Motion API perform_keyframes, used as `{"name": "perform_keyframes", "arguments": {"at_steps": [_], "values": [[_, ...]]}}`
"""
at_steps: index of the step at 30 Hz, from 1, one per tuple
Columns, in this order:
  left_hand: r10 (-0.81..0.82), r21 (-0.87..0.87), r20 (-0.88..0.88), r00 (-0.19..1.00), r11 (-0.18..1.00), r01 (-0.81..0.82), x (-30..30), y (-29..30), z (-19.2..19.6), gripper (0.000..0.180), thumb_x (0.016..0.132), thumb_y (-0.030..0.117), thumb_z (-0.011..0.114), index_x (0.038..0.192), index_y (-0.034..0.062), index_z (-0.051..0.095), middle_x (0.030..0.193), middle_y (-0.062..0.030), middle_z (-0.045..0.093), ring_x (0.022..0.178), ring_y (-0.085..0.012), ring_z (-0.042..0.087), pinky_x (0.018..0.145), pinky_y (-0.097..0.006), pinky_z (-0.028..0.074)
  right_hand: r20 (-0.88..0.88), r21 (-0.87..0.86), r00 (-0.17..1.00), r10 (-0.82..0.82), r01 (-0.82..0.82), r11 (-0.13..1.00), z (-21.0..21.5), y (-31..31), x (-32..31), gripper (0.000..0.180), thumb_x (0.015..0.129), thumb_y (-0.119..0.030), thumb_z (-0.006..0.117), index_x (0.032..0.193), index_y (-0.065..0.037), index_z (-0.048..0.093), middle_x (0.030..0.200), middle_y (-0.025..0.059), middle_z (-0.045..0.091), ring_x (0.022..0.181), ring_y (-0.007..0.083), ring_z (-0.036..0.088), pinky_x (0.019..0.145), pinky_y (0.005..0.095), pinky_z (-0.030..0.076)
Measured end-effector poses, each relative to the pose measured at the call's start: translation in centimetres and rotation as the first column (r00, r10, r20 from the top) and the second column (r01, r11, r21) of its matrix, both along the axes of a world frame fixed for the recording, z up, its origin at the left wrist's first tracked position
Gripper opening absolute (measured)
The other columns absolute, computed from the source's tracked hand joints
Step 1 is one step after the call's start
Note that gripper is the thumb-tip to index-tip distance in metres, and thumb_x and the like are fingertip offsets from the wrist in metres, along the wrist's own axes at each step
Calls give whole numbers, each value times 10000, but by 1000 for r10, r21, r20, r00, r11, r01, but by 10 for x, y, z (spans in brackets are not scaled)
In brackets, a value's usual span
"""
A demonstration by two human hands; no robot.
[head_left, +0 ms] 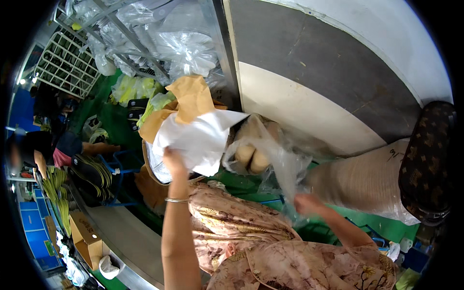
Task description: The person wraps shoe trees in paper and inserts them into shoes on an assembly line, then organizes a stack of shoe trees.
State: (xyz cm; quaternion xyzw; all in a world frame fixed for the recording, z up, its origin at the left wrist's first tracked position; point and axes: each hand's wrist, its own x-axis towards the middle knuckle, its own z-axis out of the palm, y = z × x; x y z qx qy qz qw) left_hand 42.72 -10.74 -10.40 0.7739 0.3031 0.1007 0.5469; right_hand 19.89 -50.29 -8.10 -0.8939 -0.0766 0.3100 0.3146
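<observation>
My left hand reaches over a container with a rounded rim and touches a loose white sheet; its fingers are smeared and partly hidden. Tan sheets stick up behind the white one. On the right, my right hand is closed on the edge of a clear plastic bag, pulled out toward me. Inside that bag lie rounded tan pieces, next to the container.
A wrapped tan roll and a dark brown patterned bag are at the right. Plastic-wrapped goods fill a metal rack ahead. Another person bends over green-edged black pieces at the left. An open cardboard box stands lower left.
</observation>
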Motion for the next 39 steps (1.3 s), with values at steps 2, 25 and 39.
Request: {"name": "perform_keyframes", "arguments": {"at_steps": [2,25,39], "values": [[57,101,245,968,991,-84,5,46,23,169,854,-10,437,950,-39,574,793,-80,603,661,-160,546,616,-290,471,-122,-168,985,122,-141,976,-12,-10,-36,127,730,-117,570,802,-14,586,836,182,580,782,358,574,668,419,460],[-45,756,244,969,635,-161,2,67,82,244,812,-12,435,978,-42,610,960,-205,597,859,-344,588,797,-379,473,33,237,640,-768,741,628,-188,69,117,656,694,-231,710,1213,37,412,1246,236,439,1151,331,441,968,415,352],[12,659,-367,930,709,251,-22,65,-48,737,717,40,561,1337,-116,194,1315,-311,332,1212,-431,335,1044,-472,249,97,-51,400,-911,916,397,-206,98,169,1086,550,-323,784,1369,-23,136,1272,361,320,1124,469,405,950,452,392]]}}
